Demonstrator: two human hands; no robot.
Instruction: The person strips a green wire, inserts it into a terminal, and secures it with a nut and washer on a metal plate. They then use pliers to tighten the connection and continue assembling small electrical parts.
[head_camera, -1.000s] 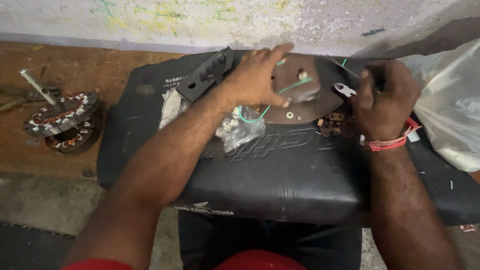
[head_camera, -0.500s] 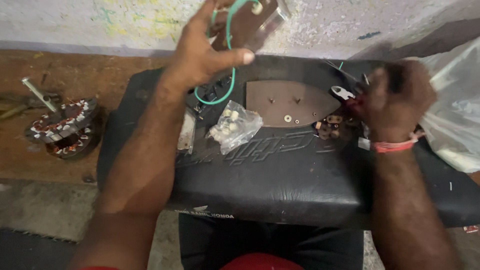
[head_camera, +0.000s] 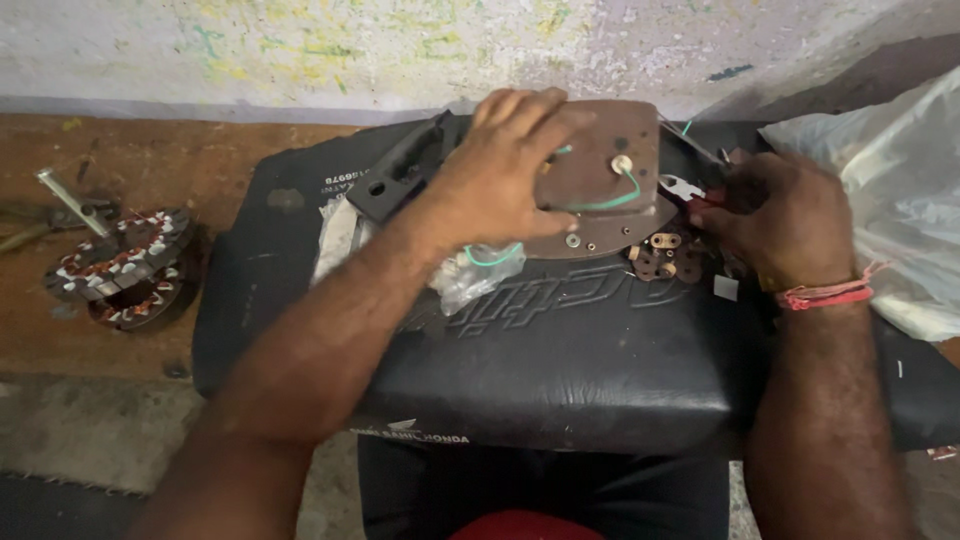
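Black seat cushion (head_camera: 560, 370) on floor, serving as work surface. Left hand (head_camera: 500, 180) grip flat on brown plate (head_camera: 600, 170); right hand (head_camera: 780, 220) grip closed around pliers (head_camera: 690, 190). Advisable: press plate steady.

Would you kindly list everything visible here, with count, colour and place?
seat cushion: one, black, centre
brown plate: one, with green wire, on cushion under left hand
small metal pieces: several, brownish, beside plate
clear bag: one, below left hand
black bracket: one, cushion's back left
motor stators: two, stacked, copper-wound, floor left
plastic bag: one, whitish, right
left hand: on plate
right hand: grips pliers
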